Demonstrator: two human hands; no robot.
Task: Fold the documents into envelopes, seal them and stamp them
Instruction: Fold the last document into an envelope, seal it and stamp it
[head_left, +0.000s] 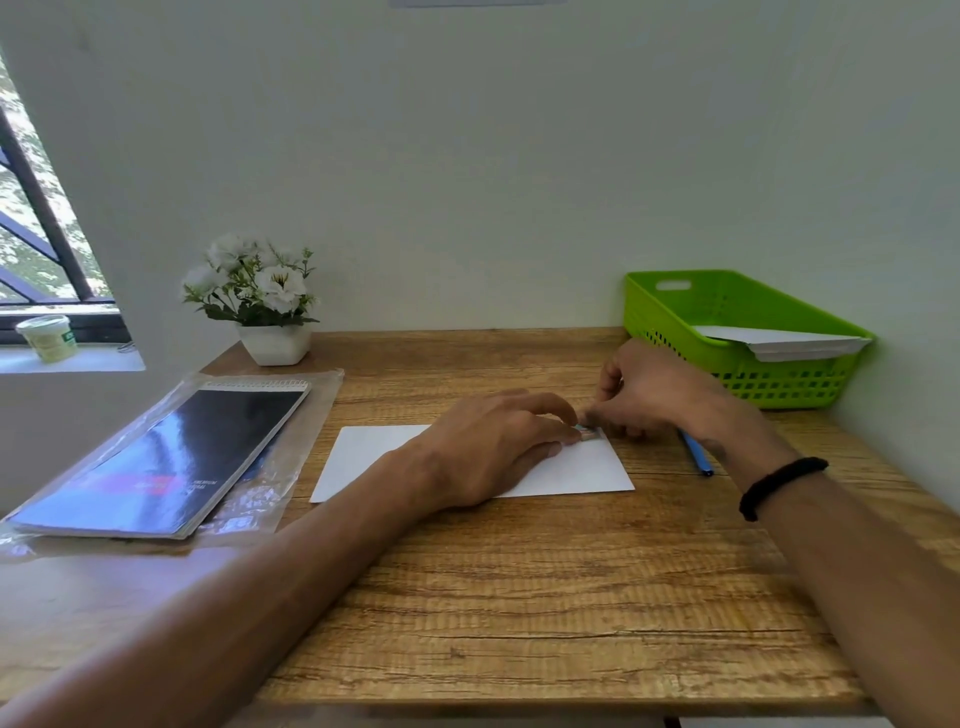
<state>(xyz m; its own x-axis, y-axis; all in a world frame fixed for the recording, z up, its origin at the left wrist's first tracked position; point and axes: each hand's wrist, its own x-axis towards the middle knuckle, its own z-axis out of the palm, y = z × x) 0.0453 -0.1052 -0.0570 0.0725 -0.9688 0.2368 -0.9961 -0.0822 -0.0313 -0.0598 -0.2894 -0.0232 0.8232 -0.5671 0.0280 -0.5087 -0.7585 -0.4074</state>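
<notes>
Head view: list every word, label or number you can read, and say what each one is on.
No text here can be read for sure.
Notebook cover: small white print, upside down and too blurred to read.
Tub on the windowsill: a green label, too small to read.
Stamp on the envelope: mostly hidden by the hands, nothing legible.

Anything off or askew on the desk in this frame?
Mostly tidy. One oddity: the envelopes in the green basket stick out over its near rim instead of lying inside. The envelope on the desk lies flat, both hands at its far right corner. The blue pen lies loose beside it.
</notes>
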